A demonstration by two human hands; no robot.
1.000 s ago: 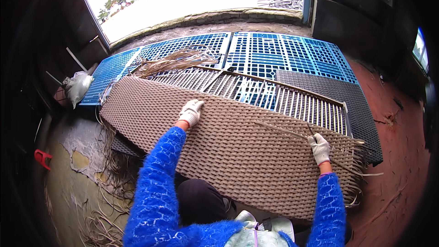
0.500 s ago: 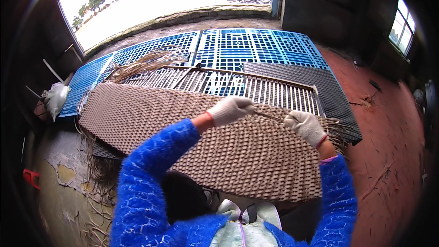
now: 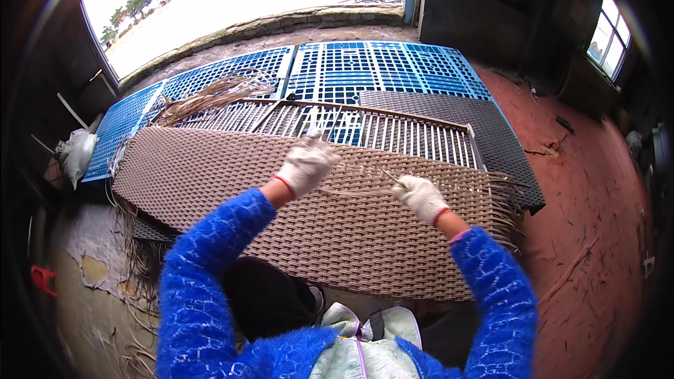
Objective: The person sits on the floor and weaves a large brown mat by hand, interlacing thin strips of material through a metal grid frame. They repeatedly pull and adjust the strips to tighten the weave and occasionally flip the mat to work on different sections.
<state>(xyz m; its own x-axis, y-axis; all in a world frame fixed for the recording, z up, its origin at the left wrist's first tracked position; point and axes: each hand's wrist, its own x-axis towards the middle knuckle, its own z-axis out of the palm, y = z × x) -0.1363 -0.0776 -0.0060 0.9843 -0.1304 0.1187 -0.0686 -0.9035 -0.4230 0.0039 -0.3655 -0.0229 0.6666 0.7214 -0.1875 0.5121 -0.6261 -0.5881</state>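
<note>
Over the brown woven panel (image 3: 358, 238), the gloved right hand (image 3: 420, 198) pinches a thin piece (image 3: 393, 179); the gloved left hand (image 3: 307, 165) is curled, its hold unclear. Beyond the panel's far edge show a slatted frame (image 3: 415, 118) and blue grid pallets (image 3: 393, 77).

Long brown woven-strip panel (image 3: 337, 238) shows basket-weave. Beyond it, flat blue plastic pallets (image 3: 393, 74) bear square lattice. Right of it, brick-red floor (image 3: 576, 231). Nearside of it, fuzzy blue sleeves (image 3: 495, 277) carry pale web-like lines.
</note>
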